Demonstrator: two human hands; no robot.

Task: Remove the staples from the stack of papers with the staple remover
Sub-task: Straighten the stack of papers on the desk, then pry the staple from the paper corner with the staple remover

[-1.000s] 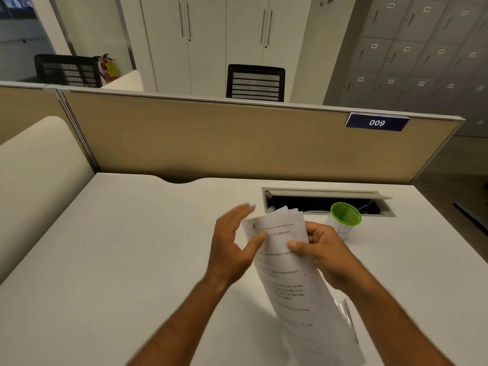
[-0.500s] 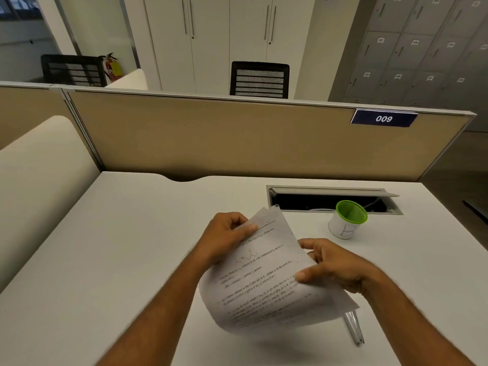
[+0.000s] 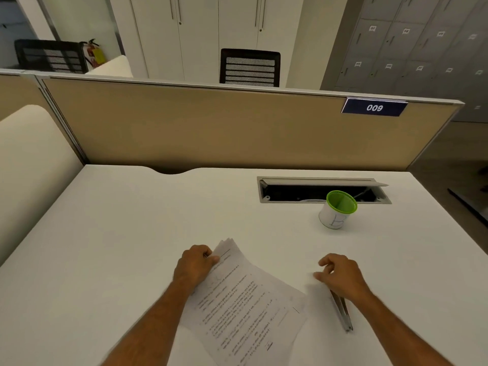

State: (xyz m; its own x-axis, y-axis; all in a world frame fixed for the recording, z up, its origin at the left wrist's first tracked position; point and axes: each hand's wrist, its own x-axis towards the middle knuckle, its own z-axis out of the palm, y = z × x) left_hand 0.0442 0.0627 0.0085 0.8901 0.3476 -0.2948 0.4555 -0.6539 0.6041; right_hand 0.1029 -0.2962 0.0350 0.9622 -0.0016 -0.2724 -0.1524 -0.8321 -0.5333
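A stack of printed white papers [image 3: 243, 302] lies flat and slanted on the white desk [image 3: 132, 233] in front of me. My left hand [image 3: 196, 265] pinches the stack's top left corner, fingers closed on it. My right hand [image 3: 340, 273] hovers to the right of the papers with loosely curled fingers, holding nothing. Just under its wrist lies a slim metal staple remover [image 3: 342, 311], pointing toward me; its upper end is hidden by the hand.
A white cup with a green rim [image 3: 336, 210] stands at the back right, in front of an open cable tray [image 3: 317, 190] set into the desk. A beige partition [image 3: 211, 128] closes the far edge; a cream panel [image 3: 29, 159] stands on the left.
The papers went from held upright in both hands to lying flat on the desk. My right hand let go and moved right, above the staple remover. My left hand kept the corner.
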